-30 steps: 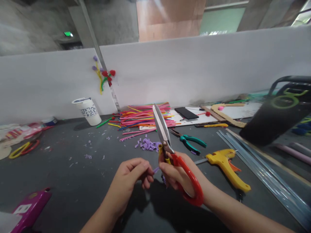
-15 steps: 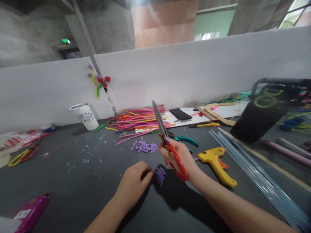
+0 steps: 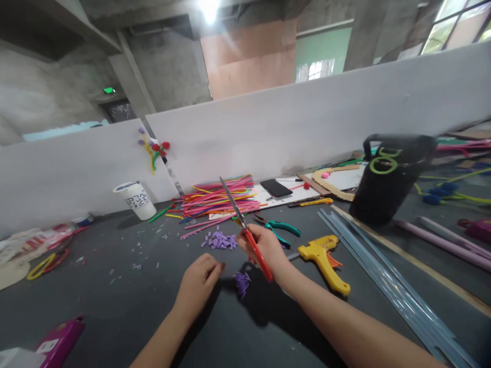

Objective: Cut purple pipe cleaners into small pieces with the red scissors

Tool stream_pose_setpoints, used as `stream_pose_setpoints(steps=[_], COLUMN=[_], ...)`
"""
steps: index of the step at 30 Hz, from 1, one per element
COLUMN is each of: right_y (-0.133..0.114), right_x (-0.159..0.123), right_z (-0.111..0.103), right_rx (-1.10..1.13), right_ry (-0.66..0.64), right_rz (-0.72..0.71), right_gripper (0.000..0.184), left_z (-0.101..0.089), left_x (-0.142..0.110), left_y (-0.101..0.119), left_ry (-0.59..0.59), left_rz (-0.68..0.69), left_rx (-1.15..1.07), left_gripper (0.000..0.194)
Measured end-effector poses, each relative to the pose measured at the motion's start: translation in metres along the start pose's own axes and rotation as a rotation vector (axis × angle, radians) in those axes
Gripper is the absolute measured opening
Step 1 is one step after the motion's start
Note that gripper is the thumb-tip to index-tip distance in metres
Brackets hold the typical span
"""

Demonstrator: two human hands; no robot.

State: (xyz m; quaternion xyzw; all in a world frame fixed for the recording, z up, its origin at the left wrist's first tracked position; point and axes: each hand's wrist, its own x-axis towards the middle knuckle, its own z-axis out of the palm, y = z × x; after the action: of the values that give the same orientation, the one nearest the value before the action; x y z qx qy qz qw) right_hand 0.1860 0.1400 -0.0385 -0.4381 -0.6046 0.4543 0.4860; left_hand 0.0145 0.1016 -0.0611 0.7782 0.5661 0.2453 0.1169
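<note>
My right hand [image 3: 264,248] grips a pair of scissors [image 3: 251,239] with red handles, the closed blades pointing up and away. Below it a small bundle of purple pipe-cleaner bits [image 3: 242,284] sits on the dark table. My left hand [image 3: 199,280] is just left of that bundle, apart from it, with fingers curled and thumb and fingertips drawn together. Whether anything is between those fingertips cannot be made out. Beyond both hands lies a loose pile of short purple pieces [image 3: 220,239].
Right of my hands are a yellow glue gun [image 3: 324,260], teal-handled pliers [image 3: 282,228], clear glue sticks [image 3: 383,276] and a black bottle [image 3: 391,184]. Coloured pipe cleaners [image 3: 218,199] and a phone [image 3: 276,187] lie behind. A white cup [image 3: 136,200] stands left.
My left fingertips have drawn slightly away from the purple bundle. The right hand still holds the scissors. The view has shifted, so the whole scene sits differently.
</note>
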Motion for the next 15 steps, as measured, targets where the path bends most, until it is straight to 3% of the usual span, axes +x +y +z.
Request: stream_pose_setpoints(steps=[3,7,11,15], right_y=[0.004,0.006,0.006,0.006], right_x=[0.004,0.006,0.006,0.005], right_z=[-0.001,-0.002,-0.003,-0.004], right_rx=[0.014,0.026,0.026,0.022], right_ry=[0.022,0.035,0.040,0.032], right_rz=[0.001,0.008,0.002,-0.006], right_gripper=[0.016,0.017,0.016,0.015], left_z=[-0.012,-0.020,-0.008,0.012], left_x=[0.009,0.028,0.044,0.055], left_y=[-0.011,-0.014,0.000,0.013], left_ry=[0.016,-0.027,-0.076,-0.064], left_rz=[-0.052,-0.018,0.041,0.009], left_rx=[0.057,0.112,0.155,0.203], left_gripper=[0.012,0.015,0.015,0.011])
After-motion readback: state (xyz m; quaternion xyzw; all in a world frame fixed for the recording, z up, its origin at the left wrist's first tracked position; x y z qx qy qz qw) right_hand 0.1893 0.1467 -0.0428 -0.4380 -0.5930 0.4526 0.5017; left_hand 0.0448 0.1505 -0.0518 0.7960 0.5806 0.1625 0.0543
